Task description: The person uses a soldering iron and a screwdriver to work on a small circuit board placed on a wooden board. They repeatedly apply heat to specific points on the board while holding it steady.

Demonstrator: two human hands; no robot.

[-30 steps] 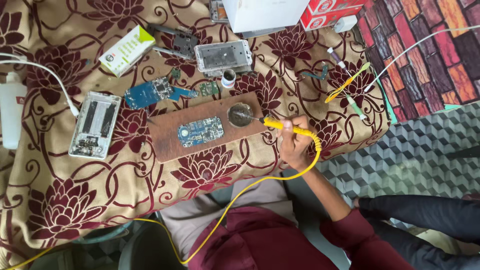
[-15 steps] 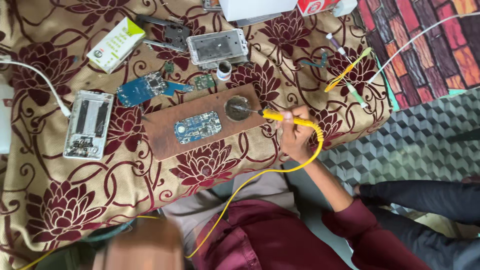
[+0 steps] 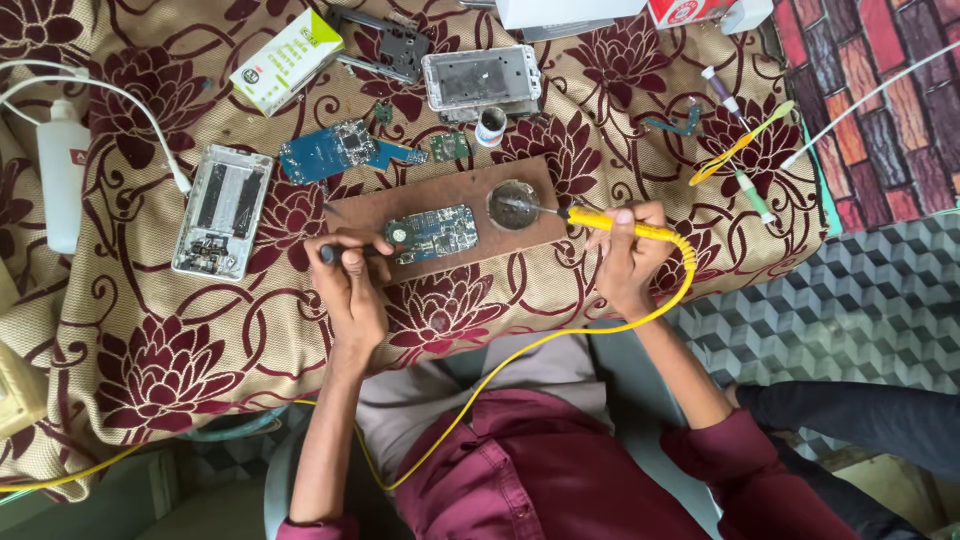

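I take the brown wooden board (image 3: 440, 222) as my landmark; it lies on the surface (image 3: 180, 340), which is draped in a tan cloth with maroon flowers.

Counting from large to small: one white bottle (image 3: 62, 175) lies well to the left of the board. One stripped white phone frame (image 3: 222, 211) sits left of the board, and a second phone frame (image 3: 482, 77) sits above it. One green-and-white carton (image 3: 286, 48) lies above and left of the board. One loose blue circuit board (image 3: 340, 150) rests just above the board's left end. On the board itself I count one small blue circuit board (image 3: 432, 232) and, toward its right end, one round tin (image 3: 514, 205). One small white pot (image 3: 490, 126) stands just above the board.

My left hand (image 3: 350, 285) reaches the board's left edge; its grip is closed tight around a dark slim tool (image 3: 345, 251), whose end lies just beside the small circuit board. My right hand (image 3: 625, 250), just right of the board, is wrapped narrowly around one yellow soldering iron (image 3: 620, 224), with its metal tip resting in the tin. One yellow cord (image 3: 520, 350) trails from the iron, curving below the board.
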